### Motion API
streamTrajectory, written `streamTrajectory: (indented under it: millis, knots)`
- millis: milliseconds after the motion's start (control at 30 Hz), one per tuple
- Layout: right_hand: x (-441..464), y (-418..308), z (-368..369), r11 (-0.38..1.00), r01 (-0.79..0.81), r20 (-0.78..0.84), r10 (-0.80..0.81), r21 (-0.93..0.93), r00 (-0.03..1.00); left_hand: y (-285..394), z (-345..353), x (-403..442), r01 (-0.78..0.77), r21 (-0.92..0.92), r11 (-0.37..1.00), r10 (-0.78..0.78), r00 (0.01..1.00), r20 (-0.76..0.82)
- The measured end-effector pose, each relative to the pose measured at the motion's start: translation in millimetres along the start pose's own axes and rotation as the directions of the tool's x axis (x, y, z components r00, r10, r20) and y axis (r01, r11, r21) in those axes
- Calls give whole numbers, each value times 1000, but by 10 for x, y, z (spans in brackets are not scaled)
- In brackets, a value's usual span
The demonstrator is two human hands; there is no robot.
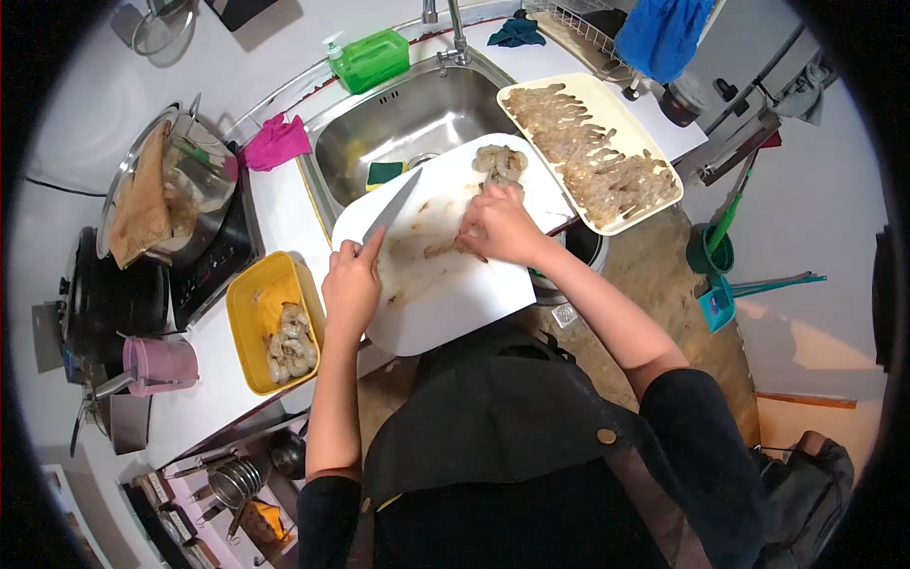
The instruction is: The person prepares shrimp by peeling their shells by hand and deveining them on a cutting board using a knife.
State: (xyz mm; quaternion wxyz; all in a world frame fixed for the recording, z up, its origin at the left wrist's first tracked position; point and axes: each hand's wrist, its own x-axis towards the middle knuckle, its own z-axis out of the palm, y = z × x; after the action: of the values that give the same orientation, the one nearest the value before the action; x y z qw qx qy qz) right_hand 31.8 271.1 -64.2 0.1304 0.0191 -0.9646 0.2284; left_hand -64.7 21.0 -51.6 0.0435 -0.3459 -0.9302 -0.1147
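My left hand is wrapped round the handle of a knife, its blade pointing up and away over the left part of the white cutting board. On the board, my right hand has its fingers bent together at one end of a shrimp, partly hiding it. Just beyond that hand sits a small pile of shrimp. Brownish bits and wet smears mark the board. A cream tray at the far right carries many shrimp in rows. Several peeled-looking shrimp lie inside the yellow container at left.
Behind the board is a steel sink with a sponge and a faucet. A green soap dispenser and a pink cloth flank it. Left stand a lidded pot on a cooktop and a pink cup.
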Motion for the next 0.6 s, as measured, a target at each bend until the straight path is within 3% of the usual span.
streamTrajectory:
  millis: [100,200,300,400,433,533,600]
  knots:
    - [-60,-36,58,1000,-9,20,8,12,1000,-1,7,-40,-89,184,979,117,982,-147]
    - [-149,-106,105,999,-14,14,14,43,1000,80,-59,74,-28,-143,989,28,1000,-2]
    - [-172,-189,95,995,-21,59,15,99,998,420,-33,164,64,-597,799,46,985,167]
    - [-196,-242,44,985,-36,109,18,166,994,468,156,180,-160,-578,800,272,956,113]
    - [-213,-257,21,986,-36,96,21,163,995,444,234,123,-141,-611,779,242,966,86]
    - [-349,-274,70,981,-11,3,11,192,1000,473,119,-44,3,-626,779,187,953,238]
    - [-397,-302,93,981,-3,-51,13,196,999,545,33,-52,-11,-635,772,184,961,207]
